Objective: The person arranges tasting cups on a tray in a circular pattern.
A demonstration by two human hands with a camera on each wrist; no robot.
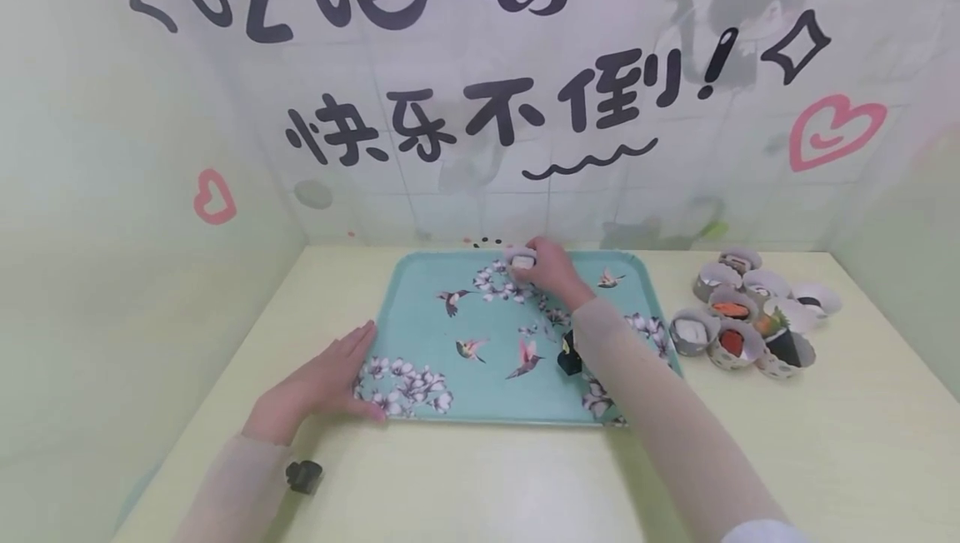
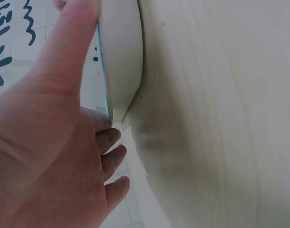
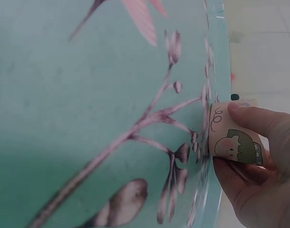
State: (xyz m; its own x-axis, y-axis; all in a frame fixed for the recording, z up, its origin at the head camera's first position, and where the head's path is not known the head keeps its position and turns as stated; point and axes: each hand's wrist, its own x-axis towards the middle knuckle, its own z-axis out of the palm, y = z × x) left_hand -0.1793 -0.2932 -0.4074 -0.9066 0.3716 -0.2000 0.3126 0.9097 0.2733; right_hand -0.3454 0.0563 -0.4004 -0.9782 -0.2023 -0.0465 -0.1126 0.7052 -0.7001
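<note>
A light blue tray [image 1: 420,276] printed with birds and blossoms lies on the table. At its far edge my right hand [image 1: 555,270] grips a small paper cup [image 1: 521,258] with something white inside. In the right wrist view, thumb and fingers hold the sides of this cup [image 3: 235,135], which has a cartoon figure printed on it and stands at the tray's far rim. My left hand [image 1: 330,376] rests at the tray's near left corner, fingers stretched along the left edge and thumb at the front edge. From the left wrist, the hand [image 2: 54,128] touches the tray's side [image 2: 121,52].
Right of the tray, several paper cups [image 1: 692,333] stand close together, holding small food-like pieces, among them an orange-topped one [image 1: 730,310] and a red one [image 1: 732,341]. A wall [image 1: 480,210] with large black lettering rises behind the table [image 1: 495,485].
</note>
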